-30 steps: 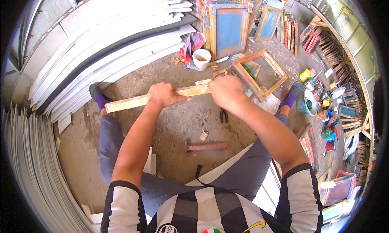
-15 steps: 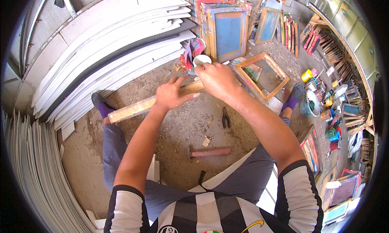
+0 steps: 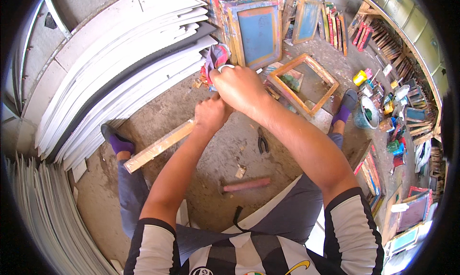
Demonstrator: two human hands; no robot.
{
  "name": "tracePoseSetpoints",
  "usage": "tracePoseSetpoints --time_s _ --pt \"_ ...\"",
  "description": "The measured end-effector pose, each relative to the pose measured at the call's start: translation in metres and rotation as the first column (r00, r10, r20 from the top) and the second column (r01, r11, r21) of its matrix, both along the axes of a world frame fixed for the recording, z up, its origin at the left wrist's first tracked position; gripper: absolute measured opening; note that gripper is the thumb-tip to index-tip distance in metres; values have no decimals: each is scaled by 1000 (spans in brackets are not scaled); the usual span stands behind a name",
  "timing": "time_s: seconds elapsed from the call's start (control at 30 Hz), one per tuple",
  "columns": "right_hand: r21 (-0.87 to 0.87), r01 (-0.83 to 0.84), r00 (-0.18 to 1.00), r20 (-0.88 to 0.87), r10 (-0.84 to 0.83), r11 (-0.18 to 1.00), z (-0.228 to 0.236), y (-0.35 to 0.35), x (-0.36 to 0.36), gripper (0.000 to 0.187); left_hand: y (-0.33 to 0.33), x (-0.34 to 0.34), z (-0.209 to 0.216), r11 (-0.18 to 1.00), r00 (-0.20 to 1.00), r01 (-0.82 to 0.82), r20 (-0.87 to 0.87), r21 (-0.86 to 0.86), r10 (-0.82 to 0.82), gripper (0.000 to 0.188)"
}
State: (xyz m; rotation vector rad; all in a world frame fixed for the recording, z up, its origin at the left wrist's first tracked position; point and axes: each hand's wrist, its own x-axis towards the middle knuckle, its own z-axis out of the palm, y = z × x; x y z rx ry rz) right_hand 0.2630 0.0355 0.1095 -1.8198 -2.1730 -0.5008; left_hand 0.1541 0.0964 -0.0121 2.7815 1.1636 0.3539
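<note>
A long wooden bar (image 3: pixel 160 146) with pale flaking patches slants up from beside my left foot. My left hand (image 3: pixel 211 113) is closed around its upper part. Just above and to the right, my right hand (image 3: pixel 238 87) forms a fist against the left one. Whatever the right fingers grip is hidden under the hand, as is the bar's far end. Beyond the right hand, a white cup (image 3: pixel 225 68) is mostly covered. Below on the floor lie dark pliers (image 3: pixel 262 141), a small wood scrap (image 3: pixel 240 171) and a hammer with a reddish handle (image 3: pixel 247 184).
An open wooden frame (image 3: pixel 325 100) lies to the right. Blue-meshed screen frames (image 3: pixel 260 35) lean at the back. White sheets (image 3: pixel 120 69) are stacked at the left. Paint pots and a bucket (image 3: pixel 366 113) crowd the right side. Crumpled red and grey cloth (image 3: pixel 218 56) sits beyond my hands.
My left hand has slid up the bar towards the right hand, and its spread fingers have closed. The right hand has turned into a tighter fist. The whole view has shifted slightly.
</note>
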Motion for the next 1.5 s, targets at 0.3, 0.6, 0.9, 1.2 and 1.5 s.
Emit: tracePoseSetpoints --time_s 0.3,0.6,0.9,1.2,1.5 --pt "-79 -14 999 -53 10 997 27 68 -2 21 51 21 -21 987 849 -47 526 156 -43 32" --pt "159 122 803 -596 -3 980 -133 -20 34 36 104 22 -1 983 856 -178 501 49 130 36" --pt "-780 -216 947 -313 -67 587 -368 -208 -23 60 121 22 7 977 814 -126 581 172 3 34" --pt "-731 -253 807 -521 -278 634 -351 -206 -13 53 116 30 7 973 857 -197 504 124 109 34" --pt "-261 -14 47 -965 -260 965 -172 -102 47 48 120 33 -5 981 892 -153 444 117 86 37"
